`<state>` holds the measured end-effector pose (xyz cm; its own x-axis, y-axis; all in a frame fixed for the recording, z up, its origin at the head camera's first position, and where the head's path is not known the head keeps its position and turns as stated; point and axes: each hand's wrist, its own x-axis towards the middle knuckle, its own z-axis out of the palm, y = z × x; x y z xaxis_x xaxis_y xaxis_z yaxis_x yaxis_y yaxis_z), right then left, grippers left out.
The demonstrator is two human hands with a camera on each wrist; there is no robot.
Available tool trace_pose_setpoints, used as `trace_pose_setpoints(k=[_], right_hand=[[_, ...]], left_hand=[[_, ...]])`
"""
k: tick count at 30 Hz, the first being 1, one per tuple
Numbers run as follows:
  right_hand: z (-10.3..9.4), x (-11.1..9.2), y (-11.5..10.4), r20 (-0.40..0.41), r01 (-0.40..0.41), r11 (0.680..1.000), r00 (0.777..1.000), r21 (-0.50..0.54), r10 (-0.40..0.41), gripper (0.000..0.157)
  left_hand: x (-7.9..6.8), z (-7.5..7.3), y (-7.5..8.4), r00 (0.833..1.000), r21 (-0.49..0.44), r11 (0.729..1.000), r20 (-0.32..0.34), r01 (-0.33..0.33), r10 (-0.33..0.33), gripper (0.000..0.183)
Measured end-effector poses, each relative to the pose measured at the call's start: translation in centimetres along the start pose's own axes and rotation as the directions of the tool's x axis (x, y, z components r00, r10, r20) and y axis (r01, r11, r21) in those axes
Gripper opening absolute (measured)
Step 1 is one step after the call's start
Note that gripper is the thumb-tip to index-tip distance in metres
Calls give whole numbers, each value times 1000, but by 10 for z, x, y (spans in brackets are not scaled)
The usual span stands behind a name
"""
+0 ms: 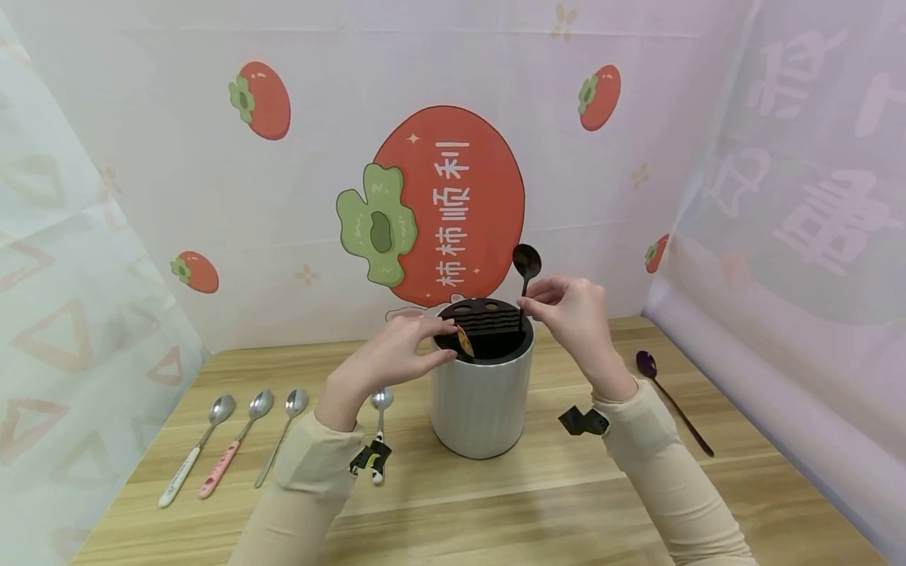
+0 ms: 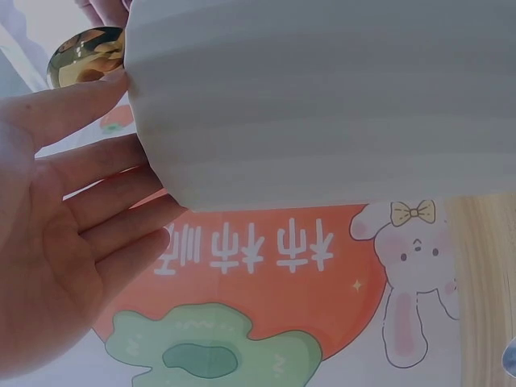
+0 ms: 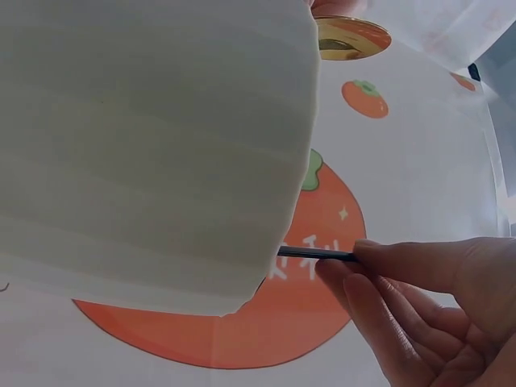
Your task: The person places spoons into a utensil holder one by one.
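At the left of the holder's rim, my left hand [image 1: 396, 347] grips a gold spoon [image 1: 465, 341] between thumb and finger. Its shiny bowl [image 2: 89, 58] sticks up past the rim beside my thumb, while its handle is hidden. On the other side, my right hand [image 1: 575, 313] pinches the thin handle of a black spoon [image 1: 526, 261] between thumb and index finger. That spoon stands upright, bowl up, its lower end behind the rim. Between both hands stands a white ribbed utensil holder [image 1: 481, 409] with a black slotted insert [image 1: 484, 321].
Left on the wooden table [image 1: 481, 511] lie a white-handled spoon [image 1: 194, 456], a pink-handled spoon [image 1: 237, 444] and a plain silver spoon [image 1: 283, 436]. Another spoon [image 1: 381, 401] lies by my left wrist. A dark purple spoon [image 1: 672, 401] is at right. A printed cloth [image 1: 304, 189] hangs behind.
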<state>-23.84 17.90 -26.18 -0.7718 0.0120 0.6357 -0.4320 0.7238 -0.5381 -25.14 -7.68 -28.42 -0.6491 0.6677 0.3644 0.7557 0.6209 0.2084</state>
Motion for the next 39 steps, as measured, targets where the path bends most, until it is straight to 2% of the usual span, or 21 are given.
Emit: trace_pose_setpoints(k=[28, 39], right_hand=[[4, -8, 7, 97, -43, 998, 994, -43, 47, 14], [2, -13, 6, 163, -50, 997, 985, -57, 59, 13]], left_hand=[[1, 0, -1, 1000, -6, 1000, 1, -12, 12, 38], [0, -1, 1, 1000, -6, 1000, 11, 17, -17, 38]])
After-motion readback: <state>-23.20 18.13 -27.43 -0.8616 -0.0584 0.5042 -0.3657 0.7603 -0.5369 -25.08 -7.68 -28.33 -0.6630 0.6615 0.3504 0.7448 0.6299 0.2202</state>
